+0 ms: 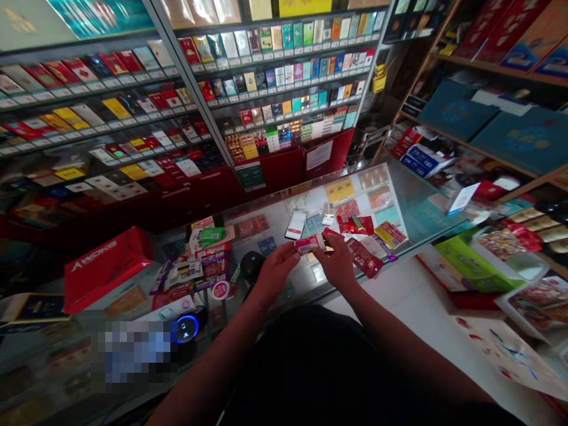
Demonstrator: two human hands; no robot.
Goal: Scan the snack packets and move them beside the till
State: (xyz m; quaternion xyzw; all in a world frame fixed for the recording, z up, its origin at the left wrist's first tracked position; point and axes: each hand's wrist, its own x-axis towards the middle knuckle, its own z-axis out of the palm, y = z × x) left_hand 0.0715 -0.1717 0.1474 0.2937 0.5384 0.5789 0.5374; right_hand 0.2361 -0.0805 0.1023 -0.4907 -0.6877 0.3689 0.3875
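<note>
Over the glass counter, a small pink-and-white packet (pixel 309 244) with a barcode on its side is held level between both hands. My left hand (pixel 280 264) pinches its left end with thumb and fingers. At the other end, my right hand (pixel 336 260) grips it, fingers curled over the top corner. Just beyond the packet a phone (pixel 295 226) with a partly blurred screen lies on the glass. Close to my right hand are a dark red snack bag (pixel 366 258) and a brighter red bag (pixel 355 224). A black rounded device (pixel 252 266) stands left of my left hand.
The glass counter (pixel 288 290) crosses in front of me. On its left are a pile of snack packets (pixel 195 269), a round tub (pixel 221 290), a red box (pixel 106 266) and a blue-ringed device (pixel 187 328). A yellow packet (pixel 390 235) lies right. Shelves of small boxes (pixel 284 36) line the back.
</note>
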